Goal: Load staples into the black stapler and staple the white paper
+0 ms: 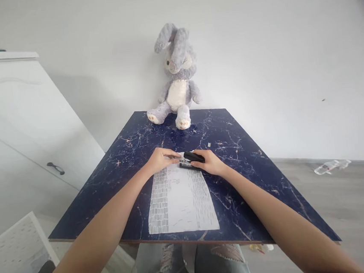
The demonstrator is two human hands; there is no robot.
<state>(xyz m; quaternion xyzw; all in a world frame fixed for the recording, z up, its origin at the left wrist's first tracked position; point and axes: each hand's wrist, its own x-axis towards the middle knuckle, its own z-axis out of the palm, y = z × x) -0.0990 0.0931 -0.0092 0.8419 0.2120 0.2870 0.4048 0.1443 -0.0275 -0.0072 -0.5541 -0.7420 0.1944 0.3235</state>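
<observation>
A printed sheet of paper (180, 199) lies flat on the dark blue marble-patterned table (123, 159), reaching to its near edge. At the sheet's far edge sits a black stapler (193, 158). My right hand (211, 163) is closed around the stapler from the right. My left hand (161, 158) rests at the paper's far left corner, fingers curled and pointing toward the stapler, pressing on the paper's edge.
A grey plush rabbit (177, 81) sits at the table's far edge against the white wall. A small white scrap (209, 144) lies beyond the stapler. A white cabinet (16, 122) stands to the left. An empty plastic bottle (329, 167) lies on the floor at right.
</observation>
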